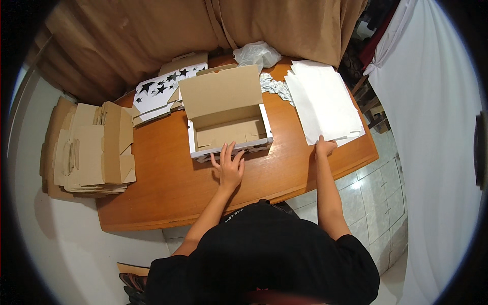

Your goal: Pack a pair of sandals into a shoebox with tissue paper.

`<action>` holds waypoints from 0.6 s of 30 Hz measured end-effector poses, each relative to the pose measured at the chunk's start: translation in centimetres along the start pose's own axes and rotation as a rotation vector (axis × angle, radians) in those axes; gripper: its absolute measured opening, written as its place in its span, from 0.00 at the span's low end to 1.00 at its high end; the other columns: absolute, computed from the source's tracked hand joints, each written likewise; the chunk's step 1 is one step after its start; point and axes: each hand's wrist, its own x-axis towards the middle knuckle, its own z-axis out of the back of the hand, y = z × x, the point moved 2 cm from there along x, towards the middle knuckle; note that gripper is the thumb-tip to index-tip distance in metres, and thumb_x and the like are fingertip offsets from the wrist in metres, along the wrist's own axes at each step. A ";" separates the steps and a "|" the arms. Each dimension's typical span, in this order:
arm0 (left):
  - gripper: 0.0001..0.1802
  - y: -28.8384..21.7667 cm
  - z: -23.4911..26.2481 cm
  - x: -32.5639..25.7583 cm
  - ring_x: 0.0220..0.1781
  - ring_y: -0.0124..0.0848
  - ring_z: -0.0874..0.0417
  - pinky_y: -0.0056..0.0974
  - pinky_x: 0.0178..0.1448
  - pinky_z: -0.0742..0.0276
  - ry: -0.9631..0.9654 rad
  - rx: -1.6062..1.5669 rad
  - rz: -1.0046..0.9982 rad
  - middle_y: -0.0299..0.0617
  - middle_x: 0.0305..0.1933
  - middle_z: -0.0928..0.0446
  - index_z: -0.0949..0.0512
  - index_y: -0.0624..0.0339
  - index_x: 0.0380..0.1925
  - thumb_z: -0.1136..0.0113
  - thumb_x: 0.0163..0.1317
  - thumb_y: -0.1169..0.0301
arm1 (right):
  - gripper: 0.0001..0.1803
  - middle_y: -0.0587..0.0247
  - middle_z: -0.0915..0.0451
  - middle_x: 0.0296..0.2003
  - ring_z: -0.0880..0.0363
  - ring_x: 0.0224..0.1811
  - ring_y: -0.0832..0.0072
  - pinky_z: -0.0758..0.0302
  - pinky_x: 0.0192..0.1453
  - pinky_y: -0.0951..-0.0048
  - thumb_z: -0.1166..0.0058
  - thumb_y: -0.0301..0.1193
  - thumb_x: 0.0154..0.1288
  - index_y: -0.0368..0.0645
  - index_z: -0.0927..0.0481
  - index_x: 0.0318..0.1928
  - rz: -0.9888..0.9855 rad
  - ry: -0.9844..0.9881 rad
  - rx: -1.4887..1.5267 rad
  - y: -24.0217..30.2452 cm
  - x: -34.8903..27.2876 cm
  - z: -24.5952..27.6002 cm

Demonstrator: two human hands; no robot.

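Note:
An open cardboard box [222,94] stands in the middle of the table, brown inside and white outside, its lid raised at the back. Its inside shows only bare cardboard. My left hand [230,168] rests against the box's front edge with the fingers spread. To the right lies a stack of white paper sheets [323,101], slightly fanned. At the stack's near edge, my right hand [325,147] is closed on paper; how many sheets it pinches I cannot tell.
Flattened brown cardboard boxes [89,147] are piled at the left. White cardboard with black stars [157,89] lies at the back left. Behind the open box are a clear plastic bag [258,53] and crumpled printed paper [274,87]. The wooden table [168,168] has a curved front edge.

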 end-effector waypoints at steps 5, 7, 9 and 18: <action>0.21 0.2 -0.2 -1.2 0.68 0.41 0.46 0.61 0.65 0.67 0.027 0.089 -0.015 0.42 0.64 0.41 0.27 0.51 0.49 0.41 0.51 0.67 | 0.32 0.42 0.28 0.44 0.26 0.46 0.54 0.27 0.49 0.61 0.38 0.33 0.50 0.31 0.39 0.50 -0.333 -0.032 0.153 1.9 0.7 -0.7; 0.25 0.2 -0.3 -1.2 0.68 0.41 0.48 0.61 0.65 0.66 0.014 0.103 0.007 0.44 0.64 0.43 0.29 0.50 0.52 0.41 0.51 0.66 | 0.30 0.44 0.27 0.44 0.23 0.42 0.59 0.22 0.41 0.67 0.40 0.30 0.51 0.31 0.39 0.51 -0.522 -0.021 0.385 2.0 0.7 -1.2; 0.31 -0.3 -0.5 -0.5 0.67 0.42 0.49 0.60 0.65 0.64 0.026 0.123 0.055 0.46 0.63 0.45 0.35 0.50 0.58 0.40 0.50 0.64 | 0.29 0.45 0.27 0.44 0.22 0.39 0.62 0.23 0.36 0.70 0.42 0.28 0.51 0.30 0.39 0.51 -0.462 0.071 0.453 -0.3 2.8 -2.4; 0.22 0.0 -0.6 0.3 0.62 0.44 0.45 0.59 0.63 0.60 0.001 0.064 0.067 0.47 0.55 0.40 0.31 0.54 0.46 0.41 0.50 0.65 | 0.21 0.54 0.27 0.41 0.29 0.44 0.69 0.32 0.49 0.72 0.55 0.22 0.57 0.26 0.35 0.52 0.261 0.170 0.690 8.4 -4.8 -0.1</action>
